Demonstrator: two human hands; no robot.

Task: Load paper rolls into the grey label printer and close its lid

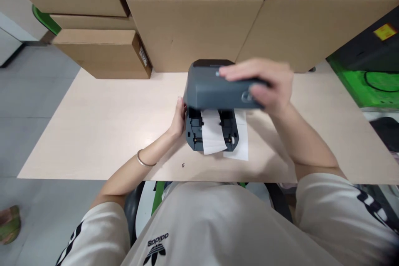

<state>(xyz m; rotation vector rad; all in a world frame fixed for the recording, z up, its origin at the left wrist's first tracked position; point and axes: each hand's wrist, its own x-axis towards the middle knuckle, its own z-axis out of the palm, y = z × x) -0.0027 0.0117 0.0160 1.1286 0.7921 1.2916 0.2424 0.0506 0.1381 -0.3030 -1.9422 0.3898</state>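
Label printer (pixel 212 133): dark grey, mid-worktop (pixel 93 133), just in front of the stacked cartons.
Lid (pixel 215 91): raised, tilted over the open base.
White label strip (pixel 213 133): runs out of the base toward the person; a second white sheet (pixel 240 137) lies just beside it on the right.
Right hand (pixel 264 85): closed over the lid's right end, fingers on top, thumb at the front.
Left hand (pixel 179 118): fingers flat against the base's left side, not clasped round anything; bangle (pixel 144 161) on the wrist.
Cardboard cartons (pixel 193 29): stacked along the far edge.
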